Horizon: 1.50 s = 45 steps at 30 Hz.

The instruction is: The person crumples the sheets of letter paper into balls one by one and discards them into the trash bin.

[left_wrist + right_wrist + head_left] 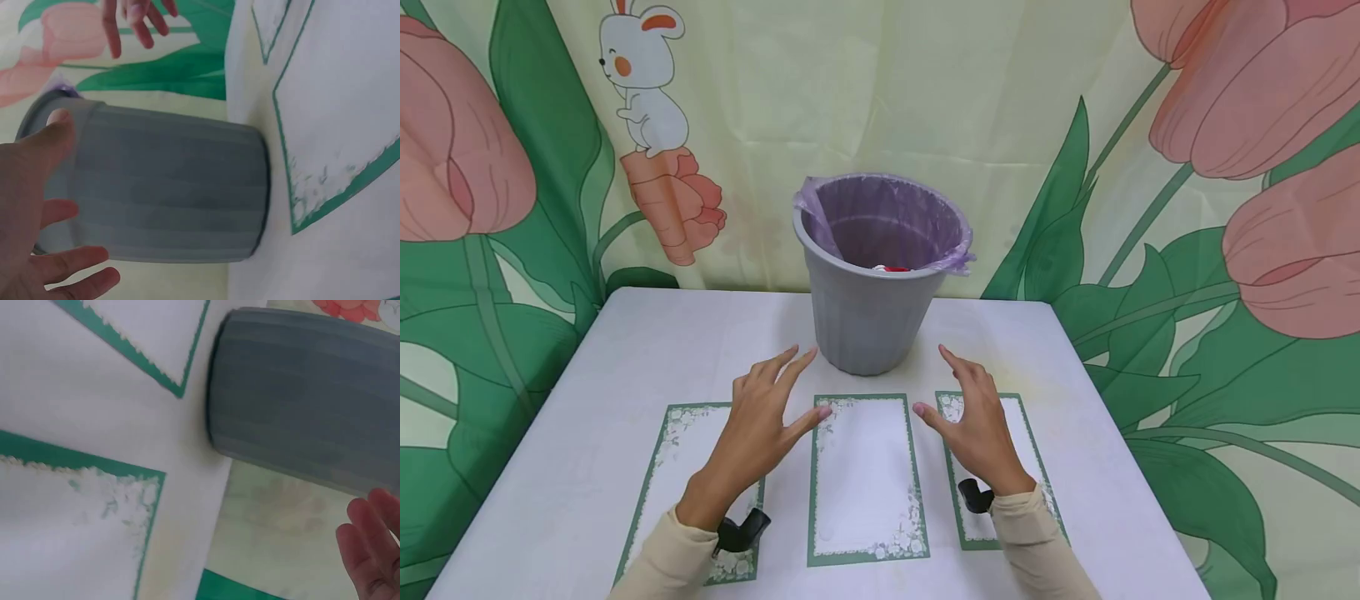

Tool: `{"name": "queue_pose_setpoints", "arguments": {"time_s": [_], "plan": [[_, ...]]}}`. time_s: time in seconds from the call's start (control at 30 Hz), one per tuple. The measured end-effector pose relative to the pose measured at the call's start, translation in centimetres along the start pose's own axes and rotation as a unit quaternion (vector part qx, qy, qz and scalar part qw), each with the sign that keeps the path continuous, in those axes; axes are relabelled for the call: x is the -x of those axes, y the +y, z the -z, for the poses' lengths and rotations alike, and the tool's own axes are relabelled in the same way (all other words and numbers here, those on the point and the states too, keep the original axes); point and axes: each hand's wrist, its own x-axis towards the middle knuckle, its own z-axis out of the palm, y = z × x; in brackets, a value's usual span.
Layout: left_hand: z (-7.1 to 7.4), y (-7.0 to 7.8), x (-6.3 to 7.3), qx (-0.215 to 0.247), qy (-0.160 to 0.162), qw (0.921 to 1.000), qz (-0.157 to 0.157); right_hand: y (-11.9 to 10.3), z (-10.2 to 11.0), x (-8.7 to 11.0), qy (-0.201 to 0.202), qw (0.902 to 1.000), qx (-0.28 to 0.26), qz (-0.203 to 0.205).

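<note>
Plainly, a grey, purple-lined bin (874, 321) stands beyond the left hand (758, 421) and right hand (974, 423), both spread.

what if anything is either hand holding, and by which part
Nothing: the left hand and right hand hover empty in front of the gray bin.

A curtained booth — tulip-print cloth (880, 92) backs the white table (1015, 354).

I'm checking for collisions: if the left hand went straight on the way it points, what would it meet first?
Probably the side of the gray bin, since the left hand points forward and inward toward it; the exact depth between them is unclear.
</note>
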Motion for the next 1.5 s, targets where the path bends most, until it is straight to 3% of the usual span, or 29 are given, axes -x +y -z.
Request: {"name": "queue_pose_setpoints", "arguments": {"time_s": [0.27,0.77,1.13,1.5], "plan": [[-1.9,-0.6,1.4,0.075,0.043,0.9960,0.024,0.7,-1.6,1.6,-0.021,0.9971,-0.055,-0.049],[-5.5,-1.3,3.9,0.123,-0.012,0.9814,0.147,1.9,-4.6,3.9,-0.051,0.9869,-0.116,-0.100],[-7.7,-1.9,4.6,0.130,-0.020,0.9786,0.159,2.5,-6.4,4.9,-0.073,0.9840,-0.095,-0.131],[-8.7,-1.8,5.0,0.117,-0.042,0.9770,0.173,2.5,-7.0,5.3,-0.096,0.9774,-0.075,-0.173]]}}
